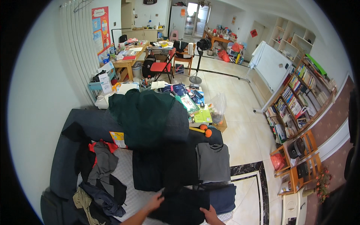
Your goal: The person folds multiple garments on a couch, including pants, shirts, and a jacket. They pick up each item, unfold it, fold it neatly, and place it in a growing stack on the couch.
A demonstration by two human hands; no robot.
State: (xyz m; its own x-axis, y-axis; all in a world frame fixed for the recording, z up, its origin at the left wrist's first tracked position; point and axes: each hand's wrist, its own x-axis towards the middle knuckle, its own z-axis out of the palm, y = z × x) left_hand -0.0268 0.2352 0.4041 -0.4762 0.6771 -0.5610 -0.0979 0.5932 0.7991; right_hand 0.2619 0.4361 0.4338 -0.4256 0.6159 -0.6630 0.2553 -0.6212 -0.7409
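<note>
A black garment (182, 206) is stretched between my two hands over the front of the sofa. My left hand (154, 202) pinches its left edge, and my right hand (210, 215) grips its lower right edge. Just right of it lies folded navy clothing (222, 198). Beyond that rests a folded grey sweatshirt (213, 161). Dark folded clothes (147, 168) lie farther up on the seat, though their outlines merge. To the left, a loose heap holds a grey garment (104, 160), a navy garment (104, 199) and a khaki garment (82, 198).
A dark green cloth (143, 115) drapes over the sofa's back (90, 119). Behind it stands a cluttered desk with books (189, 104). An orange-ended massager-like tool (201, 130) lies near the armrest. Tiled floor (244, 135) runs along the right, past a bookcase (292, 98) and wooden chairs (306, 160).
</note>
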